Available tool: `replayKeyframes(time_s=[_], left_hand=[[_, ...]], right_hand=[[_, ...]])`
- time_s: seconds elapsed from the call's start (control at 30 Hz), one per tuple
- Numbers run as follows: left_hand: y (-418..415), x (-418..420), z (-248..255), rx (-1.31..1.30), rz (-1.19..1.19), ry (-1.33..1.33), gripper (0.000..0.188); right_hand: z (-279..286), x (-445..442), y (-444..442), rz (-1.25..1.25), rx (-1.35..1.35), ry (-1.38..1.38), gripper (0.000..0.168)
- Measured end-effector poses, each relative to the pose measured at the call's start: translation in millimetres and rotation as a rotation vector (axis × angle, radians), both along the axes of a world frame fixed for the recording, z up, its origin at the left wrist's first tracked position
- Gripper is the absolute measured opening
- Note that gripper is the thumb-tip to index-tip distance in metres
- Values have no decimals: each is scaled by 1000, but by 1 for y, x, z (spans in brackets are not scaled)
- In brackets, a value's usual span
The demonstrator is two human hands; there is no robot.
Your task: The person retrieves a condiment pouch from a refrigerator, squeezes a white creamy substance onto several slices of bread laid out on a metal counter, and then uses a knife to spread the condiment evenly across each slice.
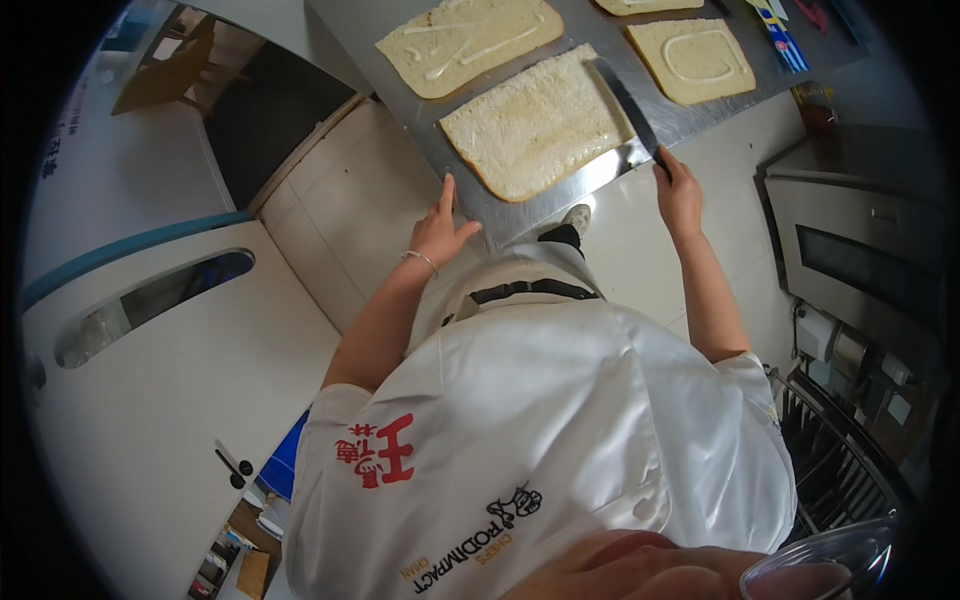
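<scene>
My right hand (681, 191) grips the dark handle of a long spatula or knife (626, 101), whose blade lies along the right edge of a rectangular sponge cake sheet (544, 124). A thin, shiny pale spread covers this sheet. My left hand (441, 229) rests at the near left edge of the metal table (506, 221), index finger and thumb spread, holding nothing. Behind lies a second cake sheet (480, 45) with streaks of white cream. To the right, another sheet (694, 64) bears a loop of cream. Part of one more sheet (649, 4) shows at the top edge.
A blue and yellow packet (784, 41) lies at the table's far right. Steel equipment (862, 240) stands to the right, above a black rack (840, 442). A white door (172, 360) is on the left, and pale floor tiles (337, 217) show beside the table.
</scene>
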State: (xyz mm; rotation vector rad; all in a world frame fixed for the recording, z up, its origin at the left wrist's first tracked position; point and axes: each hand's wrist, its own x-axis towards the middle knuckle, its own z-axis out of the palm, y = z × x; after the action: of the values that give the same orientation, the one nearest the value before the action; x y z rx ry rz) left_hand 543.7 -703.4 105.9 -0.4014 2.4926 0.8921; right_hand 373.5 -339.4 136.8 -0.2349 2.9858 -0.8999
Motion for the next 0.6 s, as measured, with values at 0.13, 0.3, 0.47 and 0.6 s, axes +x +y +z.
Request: replayKeyframes(time_s=[0.13,0.3,0.47,0.6], left_hand=[[1,-1,4,34,22,-28,101],[0,2,-1,23,16,16,100],[-1,0,-4,18,11,-8,100],[-3,1,-8,14,6,-26,101]], right_hand=[[4,28,-36,-120,-543,-700,32],[14,77,-83,-10,-725,-979,39],[-12,81,-72,395,-403,-290,39],[3,52,-71,434,182,163,38]])
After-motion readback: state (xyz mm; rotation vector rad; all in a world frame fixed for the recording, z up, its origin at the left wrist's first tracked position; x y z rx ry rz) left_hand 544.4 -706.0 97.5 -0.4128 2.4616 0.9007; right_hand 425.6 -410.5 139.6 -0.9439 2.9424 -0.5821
